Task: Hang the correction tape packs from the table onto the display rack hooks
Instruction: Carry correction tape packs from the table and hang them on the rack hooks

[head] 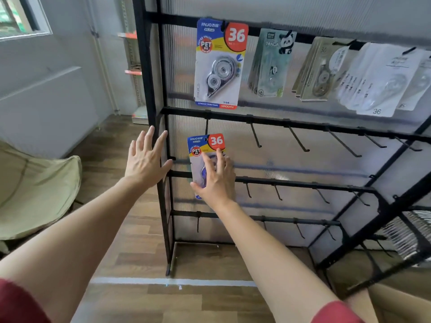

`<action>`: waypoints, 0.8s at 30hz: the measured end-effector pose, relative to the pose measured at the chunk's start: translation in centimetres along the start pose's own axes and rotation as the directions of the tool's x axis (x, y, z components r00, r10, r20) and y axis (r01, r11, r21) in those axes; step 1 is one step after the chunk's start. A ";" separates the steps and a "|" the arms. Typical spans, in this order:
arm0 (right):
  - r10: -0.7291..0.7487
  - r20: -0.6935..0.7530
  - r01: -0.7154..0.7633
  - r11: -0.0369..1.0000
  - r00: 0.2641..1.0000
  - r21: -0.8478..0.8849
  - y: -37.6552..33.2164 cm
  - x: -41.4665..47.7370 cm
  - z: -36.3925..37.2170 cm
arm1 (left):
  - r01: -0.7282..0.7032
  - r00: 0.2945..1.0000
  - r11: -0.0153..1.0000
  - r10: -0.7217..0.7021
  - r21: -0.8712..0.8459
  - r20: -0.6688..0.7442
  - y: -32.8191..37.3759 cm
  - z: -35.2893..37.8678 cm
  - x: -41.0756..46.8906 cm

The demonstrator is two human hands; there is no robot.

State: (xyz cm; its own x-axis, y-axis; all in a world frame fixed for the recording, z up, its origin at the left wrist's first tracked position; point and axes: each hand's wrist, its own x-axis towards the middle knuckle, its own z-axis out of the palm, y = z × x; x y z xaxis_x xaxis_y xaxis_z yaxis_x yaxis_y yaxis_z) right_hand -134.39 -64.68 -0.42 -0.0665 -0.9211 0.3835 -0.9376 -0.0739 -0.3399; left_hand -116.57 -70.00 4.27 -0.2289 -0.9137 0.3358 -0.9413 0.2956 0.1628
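A black display rack (163, 206) with rows of hooks stands in front of me. A blue, yellow and red correction tape pack marked 36 (205, 145) hangs at the tip of the leftmost hook (206, 127) of the second row. My right hand (215, 178) lies against the pack's front with fingers straight and thumb beside its lower edge. My left hand (147, 159) hovers with spread fingers by the rack's left upright, holding nothing. Another identical pack (219, 64) hangs on the top row.
Panda packs (270, 64), beige packs (319, 68) and white packs (377, 78) fill the top row to the right. Several bare hooks (298, 141) jut out on the lower rows. A beige fabric chair (35, 190) stands at the left on the wooden floor.
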 end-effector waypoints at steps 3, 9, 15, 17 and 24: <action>0.084 -0.024 -0.084 0.996 0.996 -0.005 -0.8 0.7 0.9 | -0.054 0.999 0.998 0.054 -0.039 0.007 -0.8 0.1 1.5; 0.121 -0.146 -0.127 0.991 0.982 -0.036 -1.7 1.0 2.7 | -0.152 0.988 0.985 0.155 -0.083 0.029 -1.3 1.7 3.1; 0.089 -0.212 -0.111 0.989 0.973 -0.094 -1.6 0.5 3.9 | -0.160 0.986 0.981 0.163 -0.112 0.019 -2.3 3.1 3.5; 0.090 -0.214 -0.114 0.988 0.973 -0.100 -1.7 0.2 4.3 | -0.165 0.985 0.979 0.169 -0.121 0.024 -2.5 3.4 3.7; 0.056 -0.257 -0.088 0.990 0.965 -0.114 -0.7 0.6 5.0 | -0.183 0.981 0.975 0.189 -0.129 0.035 -1.9 4.2 4.2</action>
State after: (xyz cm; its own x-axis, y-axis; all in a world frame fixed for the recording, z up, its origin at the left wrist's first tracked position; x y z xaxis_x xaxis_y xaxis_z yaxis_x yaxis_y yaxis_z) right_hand -132.03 -67.10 -4.25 -0.2041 -0.7946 0.5718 -0.9609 0.0510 -0.2722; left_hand -116.77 -75.54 1.47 -0.4113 -0.8506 0.3276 -0.8435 0.4913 0.2169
